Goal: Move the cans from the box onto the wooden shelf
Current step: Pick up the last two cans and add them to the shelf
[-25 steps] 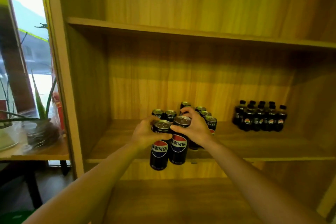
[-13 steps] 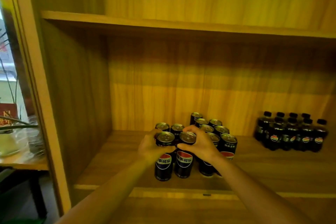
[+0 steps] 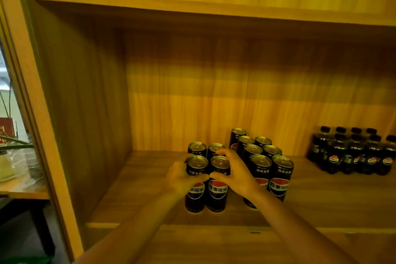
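The left hand (image 3: 182,180) grips one front can (image 3: 196,186) and the right hand (image 3: 235,174) its neighbour (image 3: 218,191), both standing on the wooden shelf (image 3: 132,195); rigid, smooth, probably heavy; best clasped round the upper wall.

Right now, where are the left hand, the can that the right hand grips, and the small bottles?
left hand (image 3: 182,179), head view, back of the hand.
right-hand can (image 3: 218,192), head view, its logo.
small bottles (image 3: 353,156), head view, a middle bottle's body.
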### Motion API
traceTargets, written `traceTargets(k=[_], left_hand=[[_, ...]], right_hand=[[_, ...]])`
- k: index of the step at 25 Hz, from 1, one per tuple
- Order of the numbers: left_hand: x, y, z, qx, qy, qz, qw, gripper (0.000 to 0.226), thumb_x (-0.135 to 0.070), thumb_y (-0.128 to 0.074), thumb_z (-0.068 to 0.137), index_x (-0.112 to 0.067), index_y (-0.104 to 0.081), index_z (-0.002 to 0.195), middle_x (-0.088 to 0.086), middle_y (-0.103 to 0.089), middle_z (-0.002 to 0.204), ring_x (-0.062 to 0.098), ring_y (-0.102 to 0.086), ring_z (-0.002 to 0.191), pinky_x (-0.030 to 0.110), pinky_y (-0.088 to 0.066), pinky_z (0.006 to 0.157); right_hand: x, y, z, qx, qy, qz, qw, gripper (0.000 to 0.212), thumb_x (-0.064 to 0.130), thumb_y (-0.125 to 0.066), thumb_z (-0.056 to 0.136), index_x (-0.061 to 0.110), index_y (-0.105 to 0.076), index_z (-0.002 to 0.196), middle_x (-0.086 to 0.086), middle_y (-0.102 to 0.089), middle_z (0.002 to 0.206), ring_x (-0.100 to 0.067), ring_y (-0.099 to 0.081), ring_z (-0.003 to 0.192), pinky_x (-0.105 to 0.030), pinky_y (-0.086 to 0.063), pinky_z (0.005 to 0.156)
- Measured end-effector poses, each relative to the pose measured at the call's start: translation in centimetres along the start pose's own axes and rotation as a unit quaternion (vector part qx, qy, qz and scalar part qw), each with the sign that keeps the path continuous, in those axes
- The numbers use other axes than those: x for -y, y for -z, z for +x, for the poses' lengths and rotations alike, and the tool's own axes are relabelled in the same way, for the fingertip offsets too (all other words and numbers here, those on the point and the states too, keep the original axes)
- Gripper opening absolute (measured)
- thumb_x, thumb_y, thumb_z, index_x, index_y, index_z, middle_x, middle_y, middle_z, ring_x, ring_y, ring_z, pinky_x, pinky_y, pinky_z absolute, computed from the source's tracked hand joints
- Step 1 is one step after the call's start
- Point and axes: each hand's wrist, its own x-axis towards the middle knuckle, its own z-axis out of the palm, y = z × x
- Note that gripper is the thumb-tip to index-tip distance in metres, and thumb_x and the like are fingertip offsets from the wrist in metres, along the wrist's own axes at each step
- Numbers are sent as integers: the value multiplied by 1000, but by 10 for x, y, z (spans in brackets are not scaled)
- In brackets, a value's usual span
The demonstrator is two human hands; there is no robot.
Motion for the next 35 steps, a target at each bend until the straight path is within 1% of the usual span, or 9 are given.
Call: traceTargets(k=[3,5,8,13,16,19,24,28,35], left_hand=[[1,0,-8,10,1,-37,999,72,-8,-79,65,-11,-44,127,8,-58,125,14,-54,105,22,-45,80],[14,-1,-18,24,30,-65,997,78,-13,-77,69,-12,-35,135,7,-50,134,19,-49,120,22,-43,86],[52,-7,-32,77,64,191,976,87,-65,-55,71,-20,-29,140,2,-35,147,21,-35,135,34,-33,107],[80,-28,-26,72,56,366,926,77,-67,-36,82,-22,-26,143,3,-22,154,19,-15,144,46,-8,118],[87,-32,-23,58,47,382,921,75,-66,-34,83,-22,-25,143,3,-22,154,19,-13,145,46,-2,117],[90,-35,-21,39,44,384,922,73,-66,-34,83,-22,-29,141,1,-26,153,17,-17,144,45,-2,117],[90,-39,-16,13,37,397,917,74,-67,-35,81,-21,-35,138,1,-33,149,17,-24,141,44,-7,118],[88,-38,-14,11,27,405,914,76,-69,-38,79,-20,-37,137,2,-35,147,18,-27,140,43,-9,117],[86,-36,-16,27,40,406,913,84,-73,-36,77,-17,-33,139,6,-32,149,22,-23,141,45,-12,118]], right_hand=[[-3,-10,-11,-53,-18,52,997,71,27,-74,73,20,-33,131,6,-39,130,-5,-41,117,-15,-39,92],[-16,-25,-27,-114,-71,107,985,77,42,-75,67,22,-35,129,3,-47,128,-10,-50,116,-25,-46,94],[-34,-57,-50,-121,-171,14,978,104,86,-48,49,23,-37,131,0,-52,130,-18,-51,119,-35,-49,95],[-49,-81,-47,-91,-219,-129,963,134,97,4,32,15,-46,125,-6,-54,129,-23,-55,115,-33,-50,90],[-54,-83,-43,-86,-206,-158,962,121,94,-7,47,12,-40,131,-9,-47,137,-26,-46,125,-37,-45,99],[-57,-80,-40,-65,-205,-154,964,135,96,3,36,13,-32,137,-8,-39,144,-28,-37,133,-40,-36,106],[-62,-75,-36,-9,-218,-118,969,125,96,-19,42,18,-25,140,-6,-33,148,-28,-29,137,-43,-29,110],[-64,-74,-32,2,-226,-104,968,83,59,-57,75,21,-23,141,-5,-29,151,-29,-25,139,-44,-25,111],[-63,-74,-32,-23,-242,-41,969,87,52,-66,72,21,-23,141,-5,-33,148,-28,-26,138,-48,-27,112]])
